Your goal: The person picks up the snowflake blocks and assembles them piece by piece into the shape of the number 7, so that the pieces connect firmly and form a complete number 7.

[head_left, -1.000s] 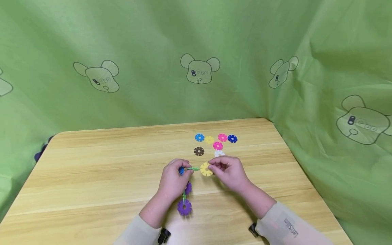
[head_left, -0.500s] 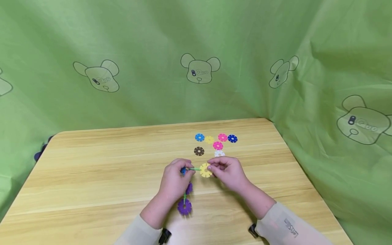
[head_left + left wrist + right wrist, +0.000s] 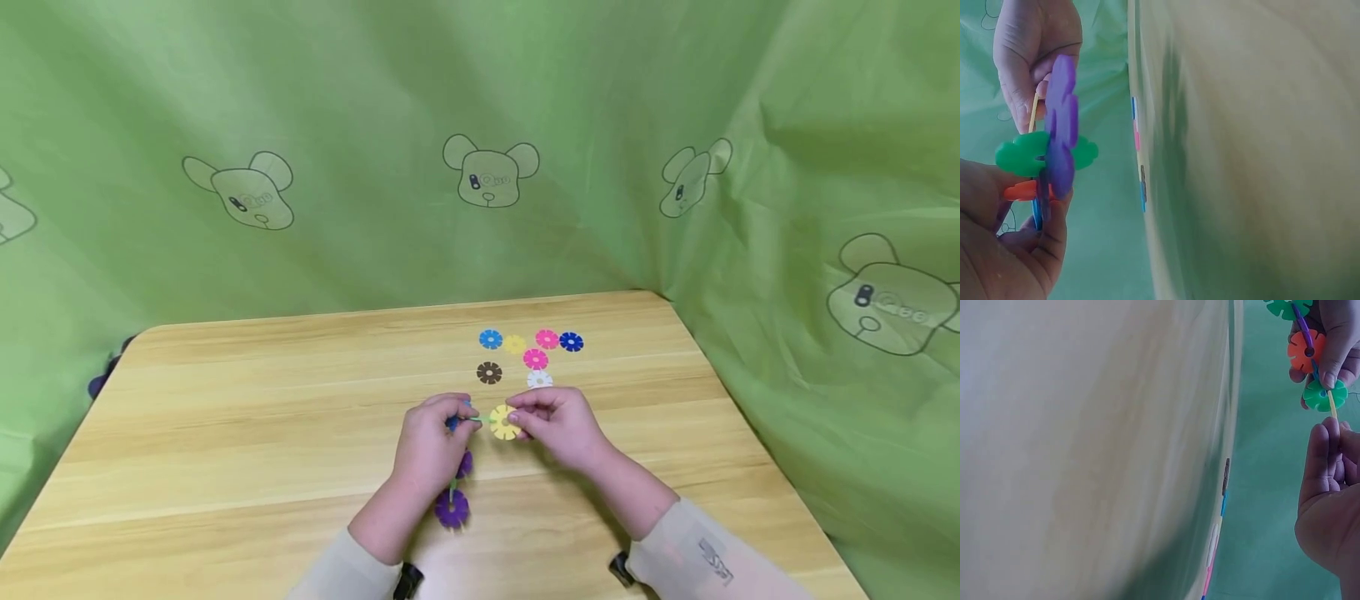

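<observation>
Left hand (image 3: 431, 440) pinches disc chain (image 3: 1300, 355) (fingertips closer to yellow disc (image 3: 504, 422) than before); right hand (image 3: 561, 425) pinches yellow.

We see a yellow disc (image 3: 498, 426), purple discs (image 3: 444, 511), green discs (image 3: 1314, 398) and an orange disc (image 3: 1299, 352). We find tan wood grain on the table (image 3: 262, 408), animal-head outlines (image 3: 489, 193) on green cloth (image 3: 352, 100).

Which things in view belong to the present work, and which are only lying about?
In use:
disc chain, held by the left hand
yellow disc, pinched by the right hand

Only lying about:
light blue disc
second yellow disc
far pink disc
near pink disc
dark blue disc
brown disc
white disc
</observation>
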Demonstrator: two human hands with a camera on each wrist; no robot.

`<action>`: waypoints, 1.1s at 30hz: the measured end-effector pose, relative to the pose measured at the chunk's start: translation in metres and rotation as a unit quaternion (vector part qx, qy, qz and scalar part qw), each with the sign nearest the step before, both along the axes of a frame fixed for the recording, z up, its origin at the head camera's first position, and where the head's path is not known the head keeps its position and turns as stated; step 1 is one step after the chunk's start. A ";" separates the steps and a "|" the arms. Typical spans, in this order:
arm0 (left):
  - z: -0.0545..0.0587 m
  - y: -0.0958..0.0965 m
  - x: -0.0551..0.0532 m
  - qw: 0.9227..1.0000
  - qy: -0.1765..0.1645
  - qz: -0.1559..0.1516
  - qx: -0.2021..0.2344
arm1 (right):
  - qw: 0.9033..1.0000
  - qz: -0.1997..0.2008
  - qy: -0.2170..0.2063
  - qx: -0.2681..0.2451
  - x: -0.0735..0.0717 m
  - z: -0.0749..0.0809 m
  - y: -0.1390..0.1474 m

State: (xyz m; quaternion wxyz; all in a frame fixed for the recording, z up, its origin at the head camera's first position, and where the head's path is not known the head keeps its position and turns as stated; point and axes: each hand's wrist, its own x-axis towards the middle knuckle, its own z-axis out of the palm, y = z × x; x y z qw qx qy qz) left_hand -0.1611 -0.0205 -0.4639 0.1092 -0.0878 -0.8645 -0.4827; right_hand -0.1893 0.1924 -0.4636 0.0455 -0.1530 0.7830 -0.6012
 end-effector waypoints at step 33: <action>0.002 0.001 -0.001 0.999 -0.038 -0.025 -0.027 | 0.999 -0.011 -0.035 -0.033 0.001 -0.004 -0.006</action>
